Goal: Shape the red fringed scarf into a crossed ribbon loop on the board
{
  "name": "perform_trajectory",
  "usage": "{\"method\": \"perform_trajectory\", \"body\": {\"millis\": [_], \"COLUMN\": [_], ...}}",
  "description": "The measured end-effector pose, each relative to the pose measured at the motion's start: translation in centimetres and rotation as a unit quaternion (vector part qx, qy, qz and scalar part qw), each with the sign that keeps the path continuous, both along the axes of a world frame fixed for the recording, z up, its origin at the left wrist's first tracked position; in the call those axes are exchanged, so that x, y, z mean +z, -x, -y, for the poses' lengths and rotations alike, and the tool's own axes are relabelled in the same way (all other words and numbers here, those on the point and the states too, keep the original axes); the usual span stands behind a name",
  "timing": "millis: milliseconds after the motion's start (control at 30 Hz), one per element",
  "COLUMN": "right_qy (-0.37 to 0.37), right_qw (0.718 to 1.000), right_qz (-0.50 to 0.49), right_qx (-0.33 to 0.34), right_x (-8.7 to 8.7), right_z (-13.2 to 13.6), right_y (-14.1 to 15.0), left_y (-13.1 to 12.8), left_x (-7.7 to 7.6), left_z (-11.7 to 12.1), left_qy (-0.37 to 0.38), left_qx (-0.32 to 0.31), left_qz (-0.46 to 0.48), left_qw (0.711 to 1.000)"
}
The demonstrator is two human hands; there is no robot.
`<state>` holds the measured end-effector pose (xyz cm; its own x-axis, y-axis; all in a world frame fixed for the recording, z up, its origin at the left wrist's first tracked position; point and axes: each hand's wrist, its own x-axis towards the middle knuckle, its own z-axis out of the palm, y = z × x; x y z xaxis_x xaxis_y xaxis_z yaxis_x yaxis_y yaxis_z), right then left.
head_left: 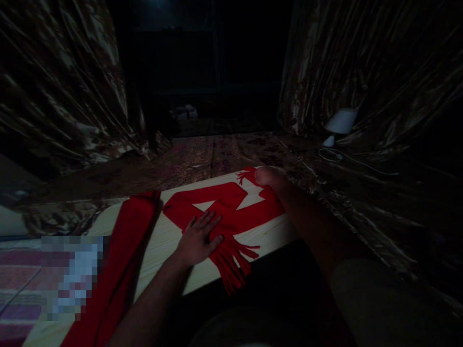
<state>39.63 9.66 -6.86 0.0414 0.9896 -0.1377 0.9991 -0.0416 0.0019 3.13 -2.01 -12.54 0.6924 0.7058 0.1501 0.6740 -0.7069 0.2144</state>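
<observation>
A red fringed scarf (253, 218) lies looped across a pale wooden board (159, 250), one fringed end hanging over the near edge. My left hand (198, 238) rests flat on the scarf with fingers spread, just above that fringe. At the far right of the board, my right hand (265, 177) is closed around the scarf close to its other fringed end, and a short tassel shows left of the fist. Another length of red cloth (123, 250) runs lengthwise along the left part of the board, beside my left forearm.
Patterned curtains (65, 86) hang at both sides of a dark window. A small white lamp (342, 121) with a white cable stands at the right. Patterned fabric (217, 154) spreads behind the board. At the left lies striped cloth (18, 284) next to a blurred-out patch.
</observation>
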Motion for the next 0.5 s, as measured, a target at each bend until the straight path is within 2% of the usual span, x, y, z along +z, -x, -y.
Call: {"method": "perform_trajectory", "body": {"millis": [267, 500], "right_qy": [-0.034, -0.002], "right_qw": [0.999, 0.997], "right_qz": [-0.026, -0.078], "right_qx": [-0.013, 0.015], "right_x": [-1.5, -1.7], "right_z": [-0.2, -0.6], "right_y": [0.6, -0.1], "left_y": [0.0, 0.0], "left_x": [0.1, 0.1], "left_z": [0.1, 0.0], "left_qy": [0.005, 0.012], "left_qx": [-0.002, 0.001], "left_qz": [-0.006, -0.003], "left_qw": [1.000, 1.000]}}
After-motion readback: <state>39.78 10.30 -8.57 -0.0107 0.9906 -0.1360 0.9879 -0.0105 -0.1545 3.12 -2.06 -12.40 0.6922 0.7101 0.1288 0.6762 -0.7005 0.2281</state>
